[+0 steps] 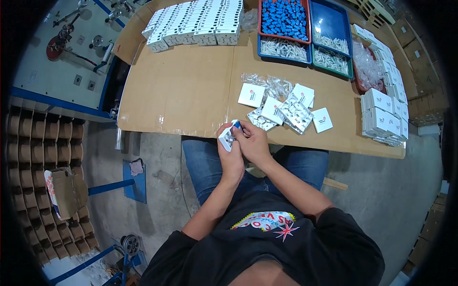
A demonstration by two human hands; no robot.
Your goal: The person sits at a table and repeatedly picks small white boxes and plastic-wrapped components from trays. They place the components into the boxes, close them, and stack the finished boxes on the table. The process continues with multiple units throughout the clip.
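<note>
Close to the table's near edge, my left hand is closed around a small white box with grey and dark marks on the side facing up. The fingers of my right hand pinch a small blue piece against the box's upper end. How far the piece sits inside the box is hidden by my fingers. Just beyond my right hand lies a loose group of flat white square boxes and printed white ones. Small clear bags with white pieces lie behind them.
Stacked white boxes stand at the far left of the cardboard-covered table. Trays hold blue pieces and white tube-like pieces. To the right are a bin of clear plastic bags and more stacked boxes.
</note>
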